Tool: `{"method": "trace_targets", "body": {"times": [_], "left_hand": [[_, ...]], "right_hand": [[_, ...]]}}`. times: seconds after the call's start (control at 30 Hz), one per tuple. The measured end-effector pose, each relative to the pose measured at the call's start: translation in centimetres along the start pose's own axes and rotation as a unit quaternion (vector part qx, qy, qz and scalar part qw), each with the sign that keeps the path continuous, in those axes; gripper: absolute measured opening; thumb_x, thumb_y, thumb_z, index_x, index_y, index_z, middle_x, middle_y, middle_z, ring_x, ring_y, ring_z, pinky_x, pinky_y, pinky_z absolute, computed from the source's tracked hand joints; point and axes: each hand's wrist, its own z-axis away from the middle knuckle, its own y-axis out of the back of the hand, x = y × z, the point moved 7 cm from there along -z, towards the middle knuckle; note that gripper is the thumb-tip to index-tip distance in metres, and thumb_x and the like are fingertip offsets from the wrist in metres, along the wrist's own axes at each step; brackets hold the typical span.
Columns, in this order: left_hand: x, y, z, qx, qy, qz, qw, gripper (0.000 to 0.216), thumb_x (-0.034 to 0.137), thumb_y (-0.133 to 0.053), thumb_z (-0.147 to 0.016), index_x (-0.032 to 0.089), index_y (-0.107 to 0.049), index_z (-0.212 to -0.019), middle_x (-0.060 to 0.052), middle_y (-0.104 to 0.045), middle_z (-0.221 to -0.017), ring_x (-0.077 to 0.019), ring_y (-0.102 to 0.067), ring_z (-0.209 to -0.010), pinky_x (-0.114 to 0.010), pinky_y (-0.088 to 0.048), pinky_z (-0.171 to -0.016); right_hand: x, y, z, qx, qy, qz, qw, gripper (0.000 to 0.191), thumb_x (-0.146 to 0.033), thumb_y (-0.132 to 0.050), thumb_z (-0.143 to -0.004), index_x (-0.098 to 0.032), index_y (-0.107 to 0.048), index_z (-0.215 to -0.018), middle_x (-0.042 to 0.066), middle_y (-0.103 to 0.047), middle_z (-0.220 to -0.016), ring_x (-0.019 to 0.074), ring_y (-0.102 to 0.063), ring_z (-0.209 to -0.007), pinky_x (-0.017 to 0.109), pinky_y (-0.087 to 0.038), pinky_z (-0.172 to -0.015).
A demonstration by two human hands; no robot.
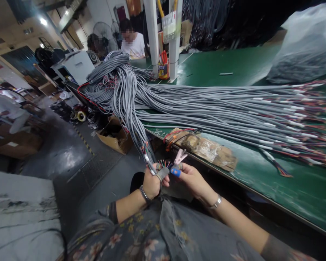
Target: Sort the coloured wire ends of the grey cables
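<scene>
My left hand is closed around the end of a grey cable, with taped fingertips; the cable's coloured wire ends fan out above my thumb. My right hand is closed on a small pink-handled cutter, a blue guard on one finger, its tip right beside the fanned wires. Both hands are held over my lap, just off the bench's front edge. The cable runs up to a big bundle of grey cables lying across the green bench.
A taped cardboard pad lies on the bench edge near my hands. A plastic-wrapped heap sits at the far right. A white post and a cup of tools stand behind. Another person sits at the back. An open carton is on the floor.
</scene>
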Motion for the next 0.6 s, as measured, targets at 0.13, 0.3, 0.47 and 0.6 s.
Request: {"method": "trace_targets", "body": {"times": [0.13,0.3,0.47,0.6], "left_hand": [[0.6,-0.2,0.0,0.030,0.012,0.045,0.998,0.039,0.048,-0.074,-0.058,0.016,-0.053,-0.059,0.003,-0.054,-0.042,-0.0071,-0.045,-0.030,-0.017,-0.032,-0.031],[1.1,-0.5,0.2,0.037,0.008,0.059,0.998,0.038,0.047,-0.075,-0.056,0.015,-0.054,-0.061,0.003,-0.055,-0.044,-0.0064,-0.045,-0.030,-0.017,-0.032,-0.031],[1.4,-1.2,0.4,0.031,0.003,0.037,0.999,0.040,0.048,-0.075,-0.056,0.015,-0.053,-0.059,0.002,-0.055,-0.044,-0.0064,-0.046,-0.031,-0.017,-0.034,-0.032],[1.5,-1.6,0.3,0.019,-0.003,0.026,0.999,0.040,0.048,-0.074,-0.058,0.016,-0.052,-0.058,0.003,-0.055,-0.044,-0.0061,-0.046,-0.031,-0.017,-0.035,-0.032]], "right_hand": [[0.2,0.5,0.0,-0.031,-0.001,-0.028,0.999,0.039,-0.046,-0.086,-0.048,-0.017,-0.062,-0.061,-0.004,-0.054,-0.052,0.0084,-0.044,-0.050,0.023,-0.037,-0.052],[0.3,1.6,-0.9,-0.018,-0.037,-0.146,0.988,0.049,-0.064,-0.074,-0.054,-0.020,-0.069,-0.073,0.000,-0.062,-0.066,0.0103,-0.051,-0.055,0.023,-0.046,-0.053],[-0.8,1.4,-1.9,0.003,-0.017,-0.161,0.987,0.045,-0.062,-0.075,-0.055,-0.021,-0.070,-0.073,-0.002,-0.060,-0.063,0.0091,-0.051,-0.055,0.020,-0.048,-0.052],[-1.0,1.4,-2.1,0.013,0.003,-0.167,0.986,0.041,-0.058,-0.077,-0.055,-0.021,-0.069,-0.069,-0.002,-0.059,-0.061,0.0095,-0.051,-0.056,0.020,-0.049,-0.053]]}}
